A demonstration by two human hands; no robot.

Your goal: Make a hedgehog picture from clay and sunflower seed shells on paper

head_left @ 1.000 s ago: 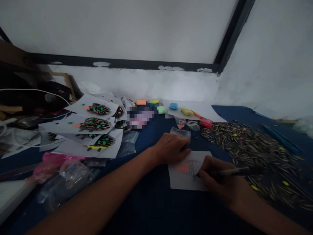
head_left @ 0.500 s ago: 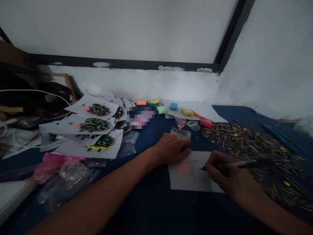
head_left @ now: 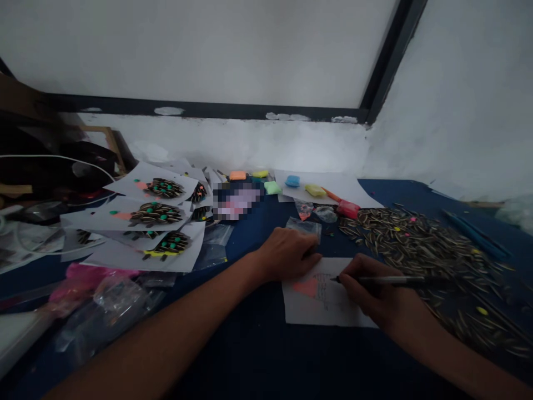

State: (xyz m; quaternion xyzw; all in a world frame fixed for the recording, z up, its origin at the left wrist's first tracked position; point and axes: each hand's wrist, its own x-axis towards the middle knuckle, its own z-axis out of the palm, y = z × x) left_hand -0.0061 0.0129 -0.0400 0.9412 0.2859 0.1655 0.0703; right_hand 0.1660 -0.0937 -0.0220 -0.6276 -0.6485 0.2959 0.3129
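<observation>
A pale, dark-framed panel (head_left: 208, 50) is filling most of the room's upper part, and a white wall (head_left: 316, 147) is showing below it and to its right; the light is looking dim. Against that wall a dark blue table (head_left: 250, 361) is standing. A heap of striped seeds (head_left: 412, 244) is spreading toward the table's right edge, lying so near the right forearm (head_left: 462, 355) that a careless sweep could be scattering seeds over the paper. Toward the far left corner, seed-covered sheets (head_left: 94, 220) are overlapping; a knock from the left forearm (head_left: 166, 328) would probably be loosening their pieces. Clear plastic bags (head_left: 97, 316) are lying crumpled near the left edge.

Right of the table's middle, a marked sheet (head_left: 303, 314) is lying flat. The left hand (head_left: 287, 255) is resting at its far left corner, apart from the right; I cannot tell whether it is gripping anything. Should its weight lift, the sheet could be sliding and spoiling a stroke. The right hand (head_left: 375, 294) is pinching a pen (head_left: 391, 280), its tip near the small marks (head_left: 322, 291); whether it is touching paper is unclear. Dragging fingers might be smudging ink. Just left of the marks, a pinkish patch (head_left: 306, 286) is showing.
</observation>
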